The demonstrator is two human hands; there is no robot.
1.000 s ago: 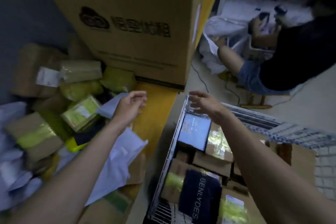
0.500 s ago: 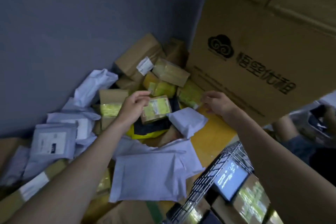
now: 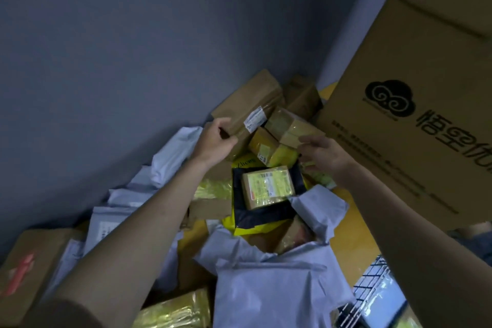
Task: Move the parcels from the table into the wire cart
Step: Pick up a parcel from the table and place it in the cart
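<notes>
A heap of parcels lies on the yellow table (image 3: 355, 224) against the wall. My left hand (image 3: 214, 142) grips the near corner of a long brown box (image 3: 250, 102) with a white label at the back of the heap. My right hand (image 3: 326, 156) reaches in with spread fingers, its fingertips at the near edge of a small taped brown box (image 3: 288, 125); nothing is clasped in it. Between my hands lies a yellow-taped parcel (image 3: 269, 149). Only a corner of the wire cart (image 3: 372, 281) shows at the bottom right.
A big printed cardboard box (image 3: 415, 120) stands close on the right. A grey wall (image 3: 133, 48) backs the heap. Nearer me lie a small labelled box (image 3: 269, 186) on a black bag, white mailer bags (image 3: 277, 298) and a brown carton (image 3: 24, 274) at the left.
My view swung left from the cart to the heap. Both hands moved farther back; the left one took hold of the long brown box, the right one reached the small taped box.
</notes>
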